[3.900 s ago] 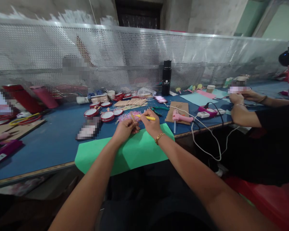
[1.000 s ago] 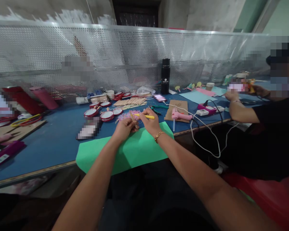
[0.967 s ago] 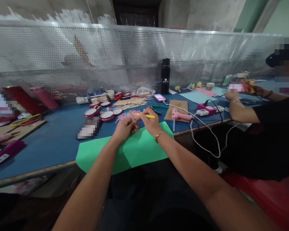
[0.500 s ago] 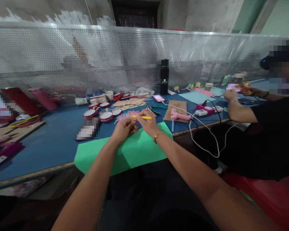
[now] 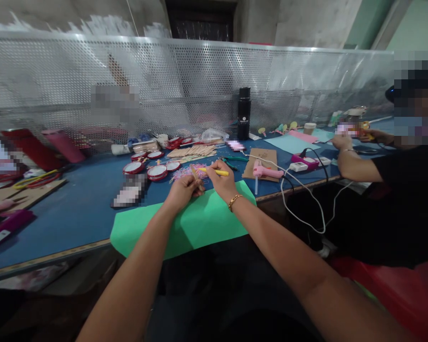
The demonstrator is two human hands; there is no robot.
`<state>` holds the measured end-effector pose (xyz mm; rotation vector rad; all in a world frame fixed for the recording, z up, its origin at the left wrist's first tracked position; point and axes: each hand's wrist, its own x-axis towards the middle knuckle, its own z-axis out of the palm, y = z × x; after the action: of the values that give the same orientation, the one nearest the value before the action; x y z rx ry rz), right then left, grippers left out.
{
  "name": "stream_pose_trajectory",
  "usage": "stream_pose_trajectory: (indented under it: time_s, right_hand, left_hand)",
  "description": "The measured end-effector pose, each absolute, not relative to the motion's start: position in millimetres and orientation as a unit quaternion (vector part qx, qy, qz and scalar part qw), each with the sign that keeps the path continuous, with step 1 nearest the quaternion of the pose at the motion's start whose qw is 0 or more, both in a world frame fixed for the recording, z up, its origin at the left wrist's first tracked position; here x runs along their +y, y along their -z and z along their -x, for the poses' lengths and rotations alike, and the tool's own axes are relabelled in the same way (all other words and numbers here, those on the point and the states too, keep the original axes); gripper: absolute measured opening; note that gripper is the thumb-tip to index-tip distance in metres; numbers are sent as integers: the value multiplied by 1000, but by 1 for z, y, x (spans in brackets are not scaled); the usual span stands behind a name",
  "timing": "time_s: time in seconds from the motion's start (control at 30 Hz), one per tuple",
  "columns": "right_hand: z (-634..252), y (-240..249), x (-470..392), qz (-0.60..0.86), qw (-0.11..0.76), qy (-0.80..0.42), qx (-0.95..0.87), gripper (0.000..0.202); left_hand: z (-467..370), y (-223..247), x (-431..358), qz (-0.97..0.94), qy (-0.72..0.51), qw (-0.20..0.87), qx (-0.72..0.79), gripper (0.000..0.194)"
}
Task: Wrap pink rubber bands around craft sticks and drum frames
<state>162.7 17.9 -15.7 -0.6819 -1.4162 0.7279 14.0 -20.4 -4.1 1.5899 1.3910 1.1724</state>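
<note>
My left hand (image 5: 184,190) is closed around a wooden craft stick (image 5: 194,172), which points up out of the fingers. In my right hand (image 5: 221,179) is a yellow pen (image 5: 219,172), gripped as for writing, its tip pointing left toward the stick. A small gap seems to lie between tip and stick. Under both hands and forearms a green sheet (image 5: 142,228) spreads over the table's front edge. Just behind the fingers lies a pile of pink and purple bands (image 5: 178,175). Small red-rimmed drums (image 5: 157,172) sit left of the pile.
More craft sticks (image 5: 190,152) lie behind the bands. Green-handled pliers (image 5: 231,162), a pink glue gun (image 5: 267,172) on cardboard and white cables are to the right. A black bottle (image 5: 244,114) stands by the perforated metal screen. A co-worker (image 5: 406,190) sits at far right.
My right hand has shifted slightly right, drawing the pen's tip back from the craft stick, so more of the stick shows. My left hand stays nearly still.
</note>
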Motion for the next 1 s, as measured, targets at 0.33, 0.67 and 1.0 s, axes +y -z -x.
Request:
stream_pose_trajectory:
  time_s: [0.33, 0.67, 1.0]
  right_hand:
    - [-162, 15, 17, 297, 646, -327, -622, 23]
    - [-163, 15, 17, 302, 641, -314, -632, 23]
    - [-162, 15, 17, 292, 643, -320, -631, 23]
  left_hand:
    - [-13, 5, -21, -610, -455, 360, 540, 43]
    - [-13, 5, -20, -616, -451, 354, 540, 45]
    - [-13, 6, -19, -618, -454, 358, 534, 49]
